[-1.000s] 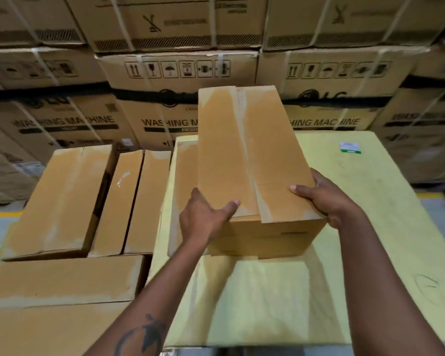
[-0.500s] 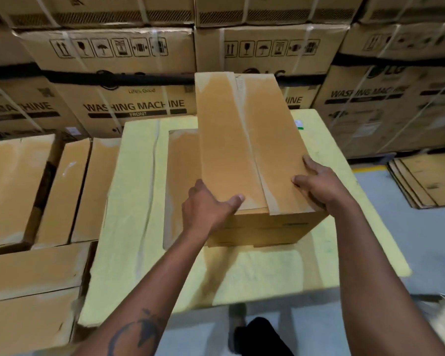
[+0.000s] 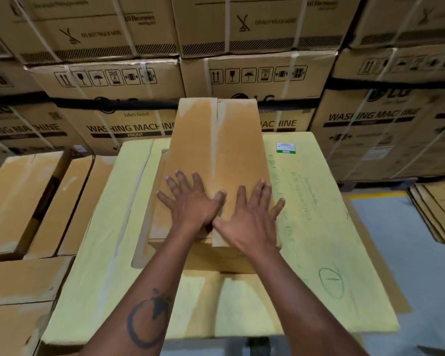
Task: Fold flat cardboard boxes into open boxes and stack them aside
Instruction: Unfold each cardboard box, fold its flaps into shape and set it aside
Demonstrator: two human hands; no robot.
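Note:
A brown cardboard box (image 3: 217,140) stands on the yellow-covered work surface (image 3: 319,227), its two top flaps meeting along a centre seam. My left hand (image 3: 190,201) lies flat with fingers spread on the near end of the left flap. My right hand (image 3: 252,214) lies flat with fingers spread on the near end of the right flap. Both palms press down on the box top, thumbs close together at the seam. Another flat brown piece (image 3: 154,222) lies under the box on its left side.
Folded brown boxes (image 3: 23,201) sit in a group to the left. Flat cardboard sheets (image 3: 439,209) lie on the grey floor at the right. Large strapped washing machine cartons (image 3: 129,104) form a wall behind. A green-white label (image 3: 285,147) sticks on the yellow surface.
Both hands let go of the box's near corners and moved onto its top, now lying flat with fingers spread. The view shifted up and closer to the box.

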